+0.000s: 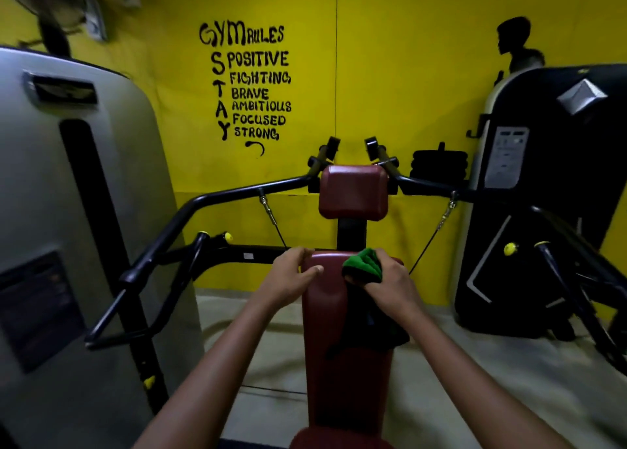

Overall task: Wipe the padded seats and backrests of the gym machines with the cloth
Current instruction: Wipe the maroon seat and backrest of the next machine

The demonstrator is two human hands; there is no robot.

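Left hand (294, 272) gripped top left edge of backrest (339, 330), thumb on front face, likely to steady pad. Right hand (390, 279) held bunched cloth (363, 267), fingers curled round it, pressed against top right corner of backrest; dark tail of cloth hung down pad. Headrest (353, 192) above, apart from both hands. Seat (339, 440) at bottom frame edge, barely visible. Judged: wiping at upper backrest, lower part still to do.
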